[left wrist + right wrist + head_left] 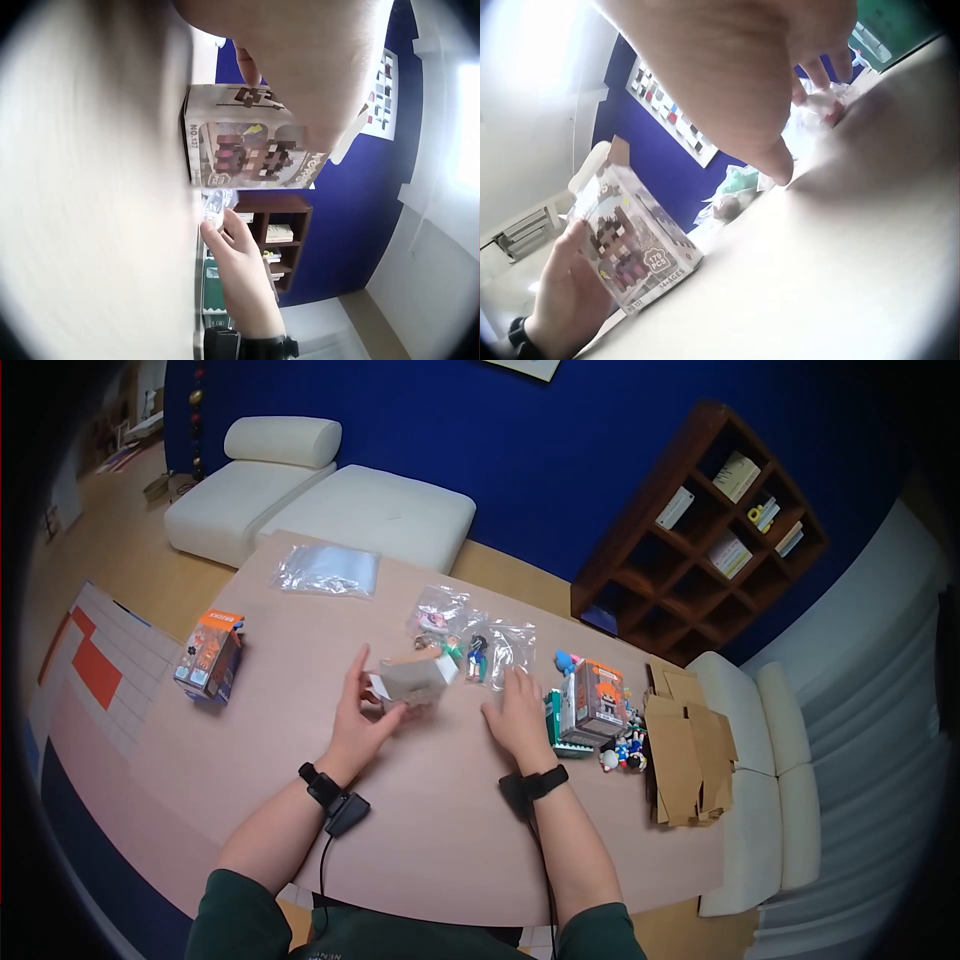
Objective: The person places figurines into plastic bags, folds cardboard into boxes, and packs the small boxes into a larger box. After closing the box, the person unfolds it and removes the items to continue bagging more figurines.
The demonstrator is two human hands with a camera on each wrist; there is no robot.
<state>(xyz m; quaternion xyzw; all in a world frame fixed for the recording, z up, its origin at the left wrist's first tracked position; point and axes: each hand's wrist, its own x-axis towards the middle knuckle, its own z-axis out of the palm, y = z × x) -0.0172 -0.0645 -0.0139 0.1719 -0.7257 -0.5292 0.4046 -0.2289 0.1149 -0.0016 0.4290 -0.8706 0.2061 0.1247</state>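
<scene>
My left hand (365,720) grips a small building-block toy box (415,682), its end flaps standing open. In the right wrist view the thumb lies on the box's printed face (622,251), marked 179 PCS. To the right, my right hand (520,722) reaches low over the table with its fingertips at a clear plastic bag (513,643). Its thumb (780,166) stands apart from the other fingers. Beside that bag lie a dark-haired figure (477,658) in clear plastic and a bag with a pink-and-white figure (434,618).
At the table's left stands an orange-topped toy box (208,655). Flat clear bags (328,570) lie at the far edge. Right of my right hand are another toy box (597,702), a green crate (570,742), several small figures (625,752) and flattened cardboard (688,755).
</scene>
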